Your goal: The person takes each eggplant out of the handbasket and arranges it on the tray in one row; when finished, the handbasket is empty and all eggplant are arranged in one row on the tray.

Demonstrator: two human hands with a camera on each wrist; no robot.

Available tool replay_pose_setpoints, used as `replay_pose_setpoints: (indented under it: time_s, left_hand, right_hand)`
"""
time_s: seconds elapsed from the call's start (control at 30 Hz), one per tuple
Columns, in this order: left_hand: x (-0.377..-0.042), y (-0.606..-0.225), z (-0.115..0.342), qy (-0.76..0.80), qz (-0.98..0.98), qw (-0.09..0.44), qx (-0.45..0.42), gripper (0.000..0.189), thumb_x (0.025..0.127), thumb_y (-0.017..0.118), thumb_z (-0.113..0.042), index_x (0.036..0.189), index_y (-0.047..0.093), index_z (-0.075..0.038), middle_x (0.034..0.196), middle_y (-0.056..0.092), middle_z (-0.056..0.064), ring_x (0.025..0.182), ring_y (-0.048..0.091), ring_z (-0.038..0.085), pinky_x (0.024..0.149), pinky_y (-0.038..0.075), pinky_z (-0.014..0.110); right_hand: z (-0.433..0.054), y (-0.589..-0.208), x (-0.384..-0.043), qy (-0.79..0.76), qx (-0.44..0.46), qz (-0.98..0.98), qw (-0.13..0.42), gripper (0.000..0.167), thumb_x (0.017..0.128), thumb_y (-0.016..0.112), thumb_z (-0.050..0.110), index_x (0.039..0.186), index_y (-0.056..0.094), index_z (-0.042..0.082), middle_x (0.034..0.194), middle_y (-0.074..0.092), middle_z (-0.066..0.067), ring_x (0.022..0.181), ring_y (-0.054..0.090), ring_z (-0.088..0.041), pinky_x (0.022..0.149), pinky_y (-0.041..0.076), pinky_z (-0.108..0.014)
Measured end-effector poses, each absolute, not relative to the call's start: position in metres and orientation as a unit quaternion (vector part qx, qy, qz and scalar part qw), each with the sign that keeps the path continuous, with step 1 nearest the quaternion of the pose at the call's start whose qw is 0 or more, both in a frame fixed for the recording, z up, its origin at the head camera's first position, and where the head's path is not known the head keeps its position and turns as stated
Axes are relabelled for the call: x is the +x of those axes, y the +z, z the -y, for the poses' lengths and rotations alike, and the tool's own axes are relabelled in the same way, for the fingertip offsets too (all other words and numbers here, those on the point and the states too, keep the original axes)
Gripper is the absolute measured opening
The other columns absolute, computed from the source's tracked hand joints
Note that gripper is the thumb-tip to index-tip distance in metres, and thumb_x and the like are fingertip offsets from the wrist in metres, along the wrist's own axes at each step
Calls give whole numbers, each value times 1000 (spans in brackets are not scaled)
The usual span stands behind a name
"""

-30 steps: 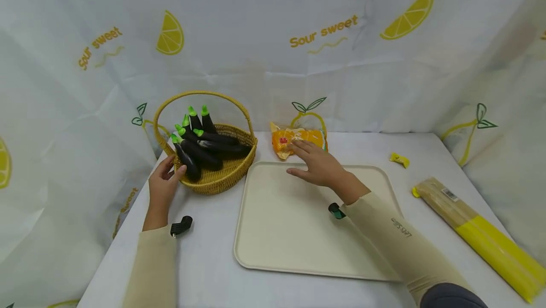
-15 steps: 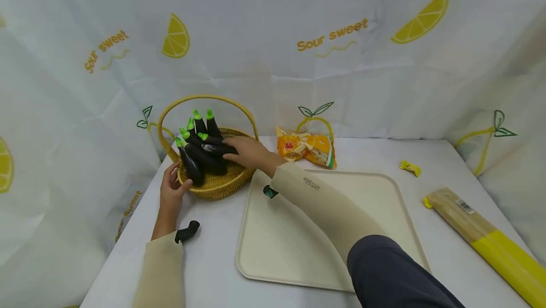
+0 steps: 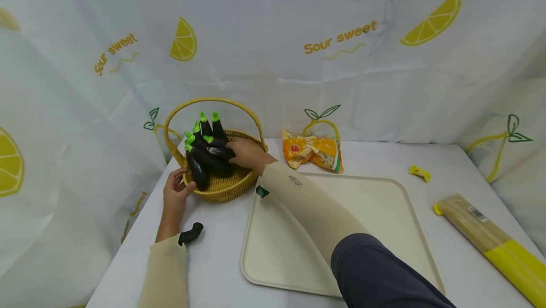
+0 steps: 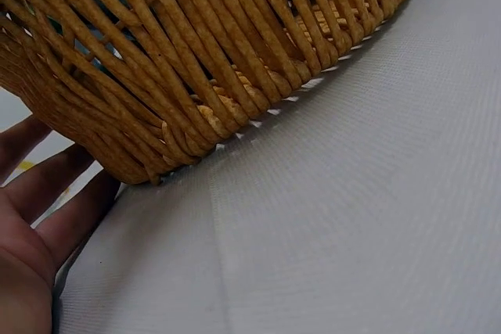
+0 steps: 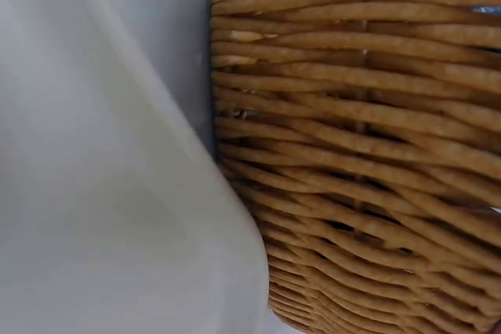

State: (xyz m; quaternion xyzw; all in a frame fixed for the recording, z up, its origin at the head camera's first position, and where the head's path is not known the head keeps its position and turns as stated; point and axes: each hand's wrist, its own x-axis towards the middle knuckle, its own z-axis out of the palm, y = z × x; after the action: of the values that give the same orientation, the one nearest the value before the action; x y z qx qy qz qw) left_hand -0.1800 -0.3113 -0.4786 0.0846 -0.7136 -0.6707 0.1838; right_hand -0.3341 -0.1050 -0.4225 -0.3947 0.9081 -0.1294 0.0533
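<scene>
A wicker basket (image 3: 222, 196) with a tall arched handle stands at the table's back left and holds several dark eggplants (image 3: 209, 162) with bright green stems. My right hand (image 3: 247, 153) reaches over the basket's right side, thumb and fingers gripping the end of an upper eggplant (image 3: 220, 151) that lies across the others. At the left, my left hand (image 3: 176, 195) touches the outside of the basket, thumb close to the rim. Its fingers (image 4: 59, 193) look fairly straight against the woven wall in the left wrist view. In the right wrist view, only the basket's wicker wall (image 5: 360, 138) and a tray edge show; the hand is hidden.
A beige tray (image 3: 273, 251) lies right of the basket under my right forearm. Behind it is an orange food packet (image 3: 313, 151). On the right lie a small yellow wrapped piece (image 3: 420, 173) and a long yellow-and-clear package (image 3: 490, 241). A white printed curtain surrounds the table.
My right hand has moved left from above the tray near the orange packet to the basket and taken hold of an eggplant. My left hand stays at the basket's side.
</scene>
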Motion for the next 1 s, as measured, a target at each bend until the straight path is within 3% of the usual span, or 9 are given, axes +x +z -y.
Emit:
replay_pose_setpoints:
  time_s: [0.23,0.57,0.87,1.0]
  left_hand:
    - [-181,-480,311,-660,727,169,88,47,93,62,1,135,42,2,145,42,17,113,51,20,83,46,15]
    - [-186,-495,319,-664,721,161,113,51,92,67,-11,137,42,-5,147,41,11,115,49,21,82,46,13]
    - [-187,-496,317,-675,710,176,99,49,92,66,-5,135,43,-3,143,43,15,109,52,18,81,46,14]
    - [-186,-493,317,-671,713,178,101,49,92,67,-6,135,44,-3,143,44,14,110,51,19,82,46,14]
  right_hand:
    - [97,-414,-326,-172,-397,-901,41,51,97,62,30,143,48,14,140,51,-3,127,47,-18,103,37,-32]
    - [80,-374,-292,-264,-406,-875,-16,55,96,62,36,144,46,16,139,51,0,126,48,-14,104,37,-29]
    - [31,-360,-267,-388,-399,-827,-75,56,95,65,32,142,46,11,131,55,-4,110,56,-14,90,47,-26]
    - [9,-366,-258,-488,-369,-786,-84,54,92,70,26,138,50,7,118,60,-5,103,58,-15,84,51,-28]
